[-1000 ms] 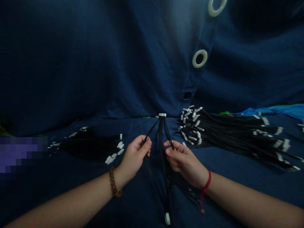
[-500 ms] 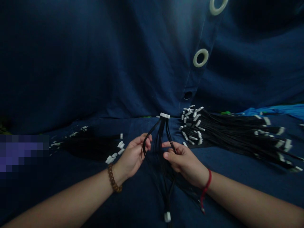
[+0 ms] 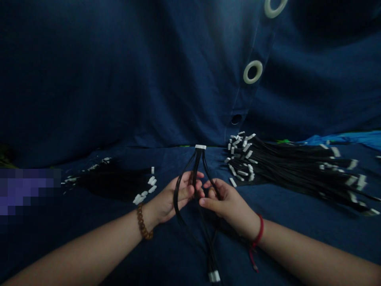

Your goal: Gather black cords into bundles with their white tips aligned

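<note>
A wire harness of thin black wires (image 3: 196, 165) stands between my hands, topped by a wide white connector (image 3: 200, 147). Its lower end carries smaller white connectors (image 3: 214, 276) near the bottom edge. My left hand (image 3: 178, 194), with a brown bead bracelet, has its fingers curled round the middle wires, while a loose strand bows out in front of it. On the other side, my right hand (image 3: 228, 200), with a red cord bracelet, is closed round the right-hand strands. The fingertips of both hands nearly meet at the wires.
To the right lies a large bundle of black harnesses (image 3: 282, 167) with white connectors at both ends. A darker bundle (image 3: 110, 182) rests at the left. Behind hangs a dark blue cloth (image 3: 178, 79) with ring eyelets (image 3: 253, 72). Blue material (image 3: 345, 139) shows at far right.
The harness top has shifted slightly left and levelled. My left fingers have moved right and closed round the middle wires. The lower connectors have swung slightly right.
</note>
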Tool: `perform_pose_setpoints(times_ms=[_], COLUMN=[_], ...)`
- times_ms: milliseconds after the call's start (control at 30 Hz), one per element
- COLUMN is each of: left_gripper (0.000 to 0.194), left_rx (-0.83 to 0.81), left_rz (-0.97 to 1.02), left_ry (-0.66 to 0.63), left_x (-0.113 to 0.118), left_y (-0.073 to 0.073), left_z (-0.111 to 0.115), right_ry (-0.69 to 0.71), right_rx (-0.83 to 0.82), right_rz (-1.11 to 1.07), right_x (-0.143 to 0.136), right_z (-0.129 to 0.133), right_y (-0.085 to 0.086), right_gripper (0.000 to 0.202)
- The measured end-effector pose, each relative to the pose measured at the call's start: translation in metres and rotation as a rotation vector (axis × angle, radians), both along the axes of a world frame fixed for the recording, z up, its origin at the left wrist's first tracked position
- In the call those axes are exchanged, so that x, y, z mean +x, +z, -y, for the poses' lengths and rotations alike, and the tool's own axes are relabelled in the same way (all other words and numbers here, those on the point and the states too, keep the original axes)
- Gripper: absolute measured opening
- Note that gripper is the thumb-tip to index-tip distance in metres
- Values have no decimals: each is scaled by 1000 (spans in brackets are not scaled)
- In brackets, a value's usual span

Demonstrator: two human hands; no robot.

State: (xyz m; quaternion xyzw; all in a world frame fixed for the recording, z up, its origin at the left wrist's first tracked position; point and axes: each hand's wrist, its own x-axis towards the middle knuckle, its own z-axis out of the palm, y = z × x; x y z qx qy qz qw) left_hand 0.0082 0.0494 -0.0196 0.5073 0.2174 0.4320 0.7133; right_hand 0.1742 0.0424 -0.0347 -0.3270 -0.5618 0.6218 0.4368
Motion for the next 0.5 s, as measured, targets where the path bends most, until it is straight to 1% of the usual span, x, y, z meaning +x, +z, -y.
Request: perform_pose_setpoints(times_ms=[67,133,200,267,333,433,467,500], left_gripper=[32,24,22,22,22,12,7,10], left_rx=[-15,-11,29,105,205,378,460,661], left_rz=[-52,-114,-164,-210,-280,-441,-516,-722], left_ry=[-14,-7,55,172,289,397,447,592], left_x=[1,5,8,9,5,-10,-15,-19], left_y=[-2,-3,0,9,26,64,77,89], left_z=[1,2,4,5,8,19,24,29], right_ry=[46,119,182,219,243,311,347,379], right_rx=[-5,-24,-54,-87,-126,-214,-257,-298], right_rz=[8,14,12,-6,-30,-29,2,41], right_x=[0,0,0,0,-1,-1,-1,-1], right_z=[0,1,3,8,15,28,33,37], right_y=[1,3,6,11,17,29,35,42], right_gripper=[39,40,41,39,37,38,38,38])
